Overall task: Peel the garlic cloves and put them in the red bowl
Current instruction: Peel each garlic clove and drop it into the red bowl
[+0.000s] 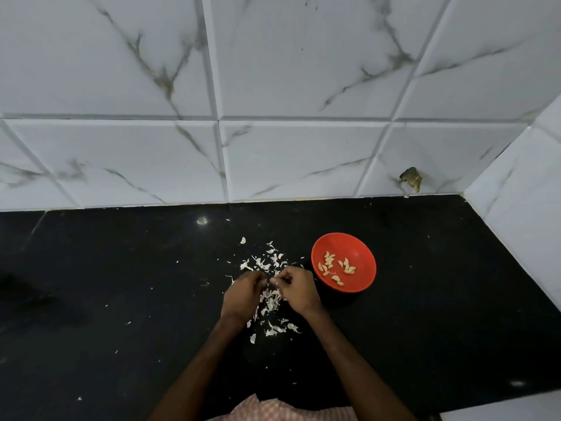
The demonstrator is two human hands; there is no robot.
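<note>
I see both hands meeting over the black countertop (pixel 121 299), fingertips pressed together above a scatter of papery garlic skins (pixel 270 299). My left hand (pixel 244 294) and right hand (pixel 299 291) are both curled in a pinch on something small between them; I take it for a garlic clove (pixel 271 281), though it is too hidden to be sure. The red bowl (pixel 361 253) sits just to the right of the right hand, upright on the counter, with about a dozen peeled cloves (pixel 335 267) lying loose inside. More skins spread beyond the hands and toward me. White marble-patterned tiles (pixel 288 71) rise behind the counter.
</note>
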